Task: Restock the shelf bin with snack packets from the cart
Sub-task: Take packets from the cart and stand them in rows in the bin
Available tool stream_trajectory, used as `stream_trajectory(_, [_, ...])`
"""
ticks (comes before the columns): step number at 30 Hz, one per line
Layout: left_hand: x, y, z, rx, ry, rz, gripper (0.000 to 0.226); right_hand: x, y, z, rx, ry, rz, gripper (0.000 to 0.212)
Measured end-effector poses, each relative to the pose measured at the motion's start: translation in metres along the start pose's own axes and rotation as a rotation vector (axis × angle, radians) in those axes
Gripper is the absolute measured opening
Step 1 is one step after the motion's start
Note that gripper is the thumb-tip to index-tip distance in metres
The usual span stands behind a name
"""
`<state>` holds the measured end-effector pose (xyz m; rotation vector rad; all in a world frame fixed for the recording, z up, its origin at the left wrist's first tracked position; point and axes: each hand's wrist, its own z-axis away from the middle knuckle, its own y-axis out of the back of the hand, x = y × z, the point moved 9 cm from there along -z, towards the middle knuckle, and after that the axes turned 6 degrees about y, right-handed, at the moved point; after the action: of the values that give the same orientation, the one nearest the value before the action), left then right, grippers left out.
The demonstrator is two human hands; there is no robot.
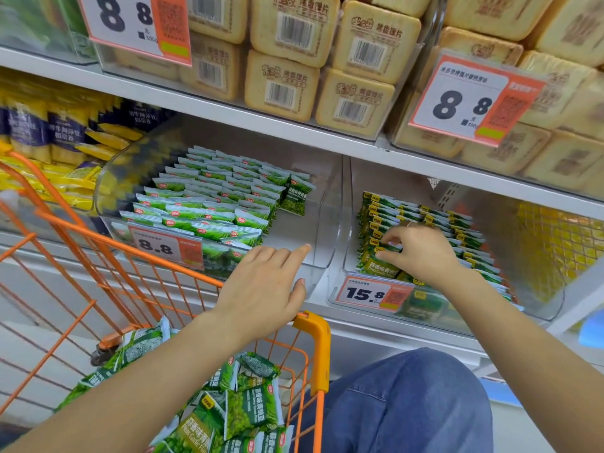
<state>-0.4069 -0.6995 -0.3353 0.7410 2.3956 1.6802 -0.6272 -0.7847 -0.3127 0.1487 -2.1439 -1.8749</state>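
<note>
Two clear shelf bins stand side by side. The left bin (322,223) holds rows of light green pea packets (209,204). The right bin (346,253) holds darker green and yellow packets (434,217) standing in rows. My right hand (421,253) reaches into the right bin, its fingers and thumb curled on the front packets. My left hand (264,289) hovers with fingers straight just before the left bin's front right corner, holding nothing. The orange cart (313,341) below holds a loose heap of green snack packets (242,407).
Orange price tags hang on the bin fronts, one reading 8.8 (163,245) and one 15.8 (372,292). The shelf above carries bins of tan biscuit packs (327,60). Yellow and purple packets (65,138) fill the bin at left. My knee in blue jeans (408,403) is beside the cart.
</note>
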Motion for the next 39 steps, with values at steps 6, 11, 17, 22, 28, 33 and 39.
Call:
stream_trajectory(6, [-0.04, 0.053, 0.022, -0.088, 0.097, 0.41, 0.031, -0.127, 0.105, 0.051, 0.494, 0.462, -0.264, 0.031])
stream_trajectory(11, [-0.103, 0.052, 0.103, -0.463, 0.22, 0.221, 0.026, -0.251, 0.09, 0.077, 0.249, 0.803, -0.35, 0.03])
stream_trajectory(17, [-0.158, -0.015, 0.218, -1.304, 0.352, 0.028, 0.013, -0.344, -0.011, 0.09, -0.382, 0.942, -0.125, 0.04])
stream_trajectory(22, [-0.13, -0.038, 0.228, -1.391, 0.298, 0.151, 0.032, -0.363, -0.044, 0.096, -0.496, 0.926, -0.143, 0.041])
stream_trajectory(28, [-0.122, -0.041, 0.22, -1.32, 0.259, 0.209, 0.017, -0.35, -0.044, 0.082, -0.496, 0.826, -0.301, 0.04])
stream_trajectory(33, [-0.12, 0.0, 0.167, -0.952, 0.334, 0.465, 0.009, -0.358, -0.036, 0.091, -0.64, 0.77, -0.503, 0.069])
stream_trajectory(39, [-0.128, 0.055, 0.127, -0.52, 0.36, 0.453, 0.015, -0.342, -0.02, 0.063, -0.475, 0.554, -0.792, 0.054])
